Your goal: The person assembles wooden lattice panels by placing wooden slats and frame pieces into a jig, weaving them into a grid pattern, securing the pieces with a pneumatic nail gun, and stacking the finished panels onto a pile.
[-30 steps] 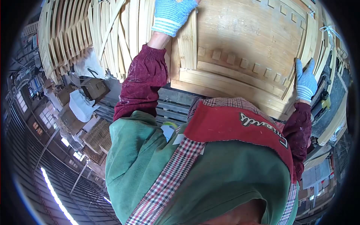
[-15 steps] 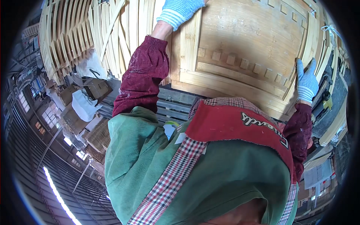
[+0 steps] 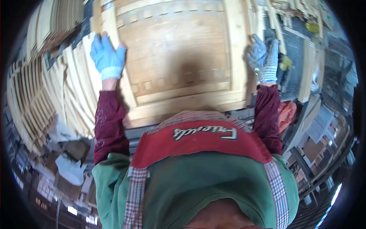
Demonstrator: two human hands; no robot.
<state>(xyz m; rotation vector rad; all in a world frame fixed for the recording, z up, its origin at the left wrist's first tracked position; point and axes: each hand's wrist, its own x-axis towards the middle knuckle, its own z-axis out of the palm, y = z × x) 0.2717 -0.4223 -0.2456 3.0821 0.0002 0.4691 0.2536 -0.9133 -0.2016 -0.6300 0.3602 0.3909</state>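
Observation:
A wooden framed panel [image 3: 177, 53] lies in front of me, with rows of small pale wood blocks along its far and near sides. My left hand [image 3: 108, 59], in a blue glove, lies with spread fingers on the panel's left frame strip, its thumb toward the inner board. Just beyond the right frame strip is my right hand [image 3: 267, 57] in a grey-and-white striped glove, beside a dark object. Motion smears its fingers, so I cannot make out whether it grips anything.
Stacked wooden frames and slats [image 3: 32, 99] stand along the left. Yellow-green objects [image 3: 284, 62] lie on a dark surface to the right, near orange cloth [image 3: 286, 114]. A white sheet [image 3: 70, 170] hangs over boxes at lower left.
My view has turned, and the panel now sits squarer before me. My left hand has moved from the far part to the left strip. The right hand has left the panel's right edge.

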